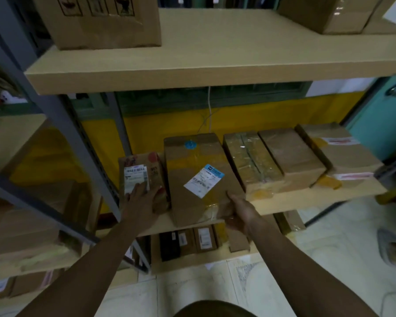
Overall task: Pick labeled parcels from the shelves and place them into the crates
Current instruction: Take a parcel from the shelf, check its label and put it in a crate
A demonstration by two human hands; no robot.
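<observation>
Large brown cardboard parcel with a white-and-blue label (199, 179) lies on the beige middle shelf board (306, 202), its near end at the front edge, seen from the head camera. The right hand (240, 213) grips its near right corner, thumb on top and fingers curled beneath. The left hand (142, 197) rests with fingers spread fairly flat on the small brown parcel with a white barcode label (142, 172), just beside the large one on its left.

To lift well, I judge the left hand should shift to the large parcel's near left corner. That shares the weight, and the box comes out level without dragging its neighbours. No crate is visible.

Counted on this board, at least five parcels:
- the two white-labelled ones
- one glossy tape-wrapped parcel (252, 165)
- one plain brown parcel (290, 156)
- one parcel with a red-and-white label (338, 152)

The upper board carries at least two cardboard boxes (96, 21).
</observation>
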